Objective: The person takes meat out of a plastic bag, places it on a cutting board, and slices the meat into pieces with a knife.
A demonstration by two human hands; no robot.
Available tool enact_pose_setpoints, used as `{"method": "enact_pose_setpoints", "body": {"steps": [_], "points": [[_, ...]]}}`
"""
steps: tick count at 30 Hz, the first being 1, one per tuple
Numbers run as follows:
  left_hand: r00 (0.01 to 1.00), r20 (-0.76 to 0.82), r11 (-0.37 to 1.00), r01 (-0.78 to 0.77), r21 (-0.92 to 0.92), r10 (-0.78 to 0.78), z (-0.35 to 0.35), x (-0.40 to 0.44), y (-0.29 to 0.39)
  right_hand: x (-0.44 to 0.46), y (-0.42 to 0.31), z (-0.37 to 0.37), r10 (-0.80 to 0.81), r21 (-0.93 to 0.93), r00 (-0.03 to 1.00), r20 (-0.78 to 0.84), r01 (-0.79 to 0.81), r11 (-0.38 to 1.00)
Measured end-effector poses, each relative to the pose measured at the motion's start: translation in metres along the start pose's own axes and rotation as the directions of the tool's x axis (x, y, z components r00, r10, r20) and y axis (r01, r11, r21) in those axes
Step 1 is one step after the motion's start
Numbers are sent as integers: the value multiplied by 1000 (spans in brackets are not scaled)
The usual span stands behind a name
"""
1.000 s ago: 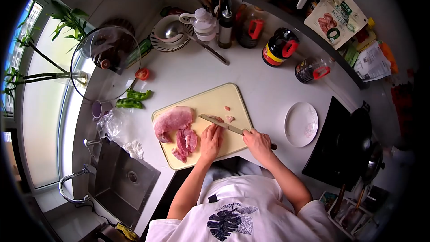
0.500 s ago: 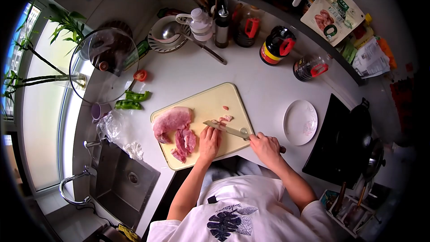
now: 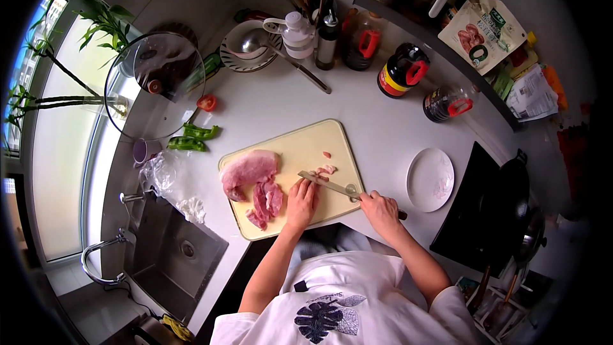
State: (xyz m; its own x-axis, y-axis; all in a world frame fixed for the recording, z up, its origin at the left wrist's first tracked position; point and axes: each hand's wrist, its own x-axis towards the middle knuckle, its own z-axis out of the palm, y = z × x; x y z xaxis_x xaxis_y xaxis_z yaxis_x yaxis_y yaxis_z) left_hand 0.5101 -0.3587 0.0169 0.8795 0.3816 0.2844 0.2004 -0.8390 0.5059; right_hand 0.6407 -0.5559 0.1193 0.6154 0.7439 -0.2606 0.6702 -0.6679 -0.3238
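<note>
A knife (image 3: 333, 185) is gripped by its handle in my right hand (image 3: 381, 209), its blade slanting up and left across the cutting board (image 3: 332, 133). My left hand (image 3: 302, 203) rests on the board just below the blade, fingers curled together over a bit of meat they mostly hide. Small cut meat pieces (image 3: 326, 170) lie on the far side of the blade. On the board's left are a large slab of raw meat (image 3: 252, 167) and thick strips of meat (image 3: 266, 203).
Right of the board sits a white plate (image 3: 430, 180), with a black hob (image 3: 466, 201) beyond. Green peppers (image 3: 186, 144), a tomato half (image 3: 207, 103) and a plastic bag (image 3: 167, 176) lie left, above the sink (image 3: 175, 249). Sauce bottles (image 3: 402, 71) and a ladle (image 3: 303, 73) are behind.
The view has shifted slightly, so most things appear a little further right. The knife has slid slightly to the right against the board. Both hands keep nearly the same pose.
</note>
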Motion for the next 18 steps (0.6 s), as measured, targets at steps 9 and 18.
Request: {"method": "enact_pose_setpoints", "body": {"steps": [9, 18], "points": [[999, -22, 999, -26, -29, 26, -8, -4, 4, 16, 1, 7, -21, 125, 991, -130, 37, 991], [999, -32, 999, -17, -37, 16, -6, -4, 5, 3, -10, -13, 12, 134, 988, -154, 8, 991]]}}
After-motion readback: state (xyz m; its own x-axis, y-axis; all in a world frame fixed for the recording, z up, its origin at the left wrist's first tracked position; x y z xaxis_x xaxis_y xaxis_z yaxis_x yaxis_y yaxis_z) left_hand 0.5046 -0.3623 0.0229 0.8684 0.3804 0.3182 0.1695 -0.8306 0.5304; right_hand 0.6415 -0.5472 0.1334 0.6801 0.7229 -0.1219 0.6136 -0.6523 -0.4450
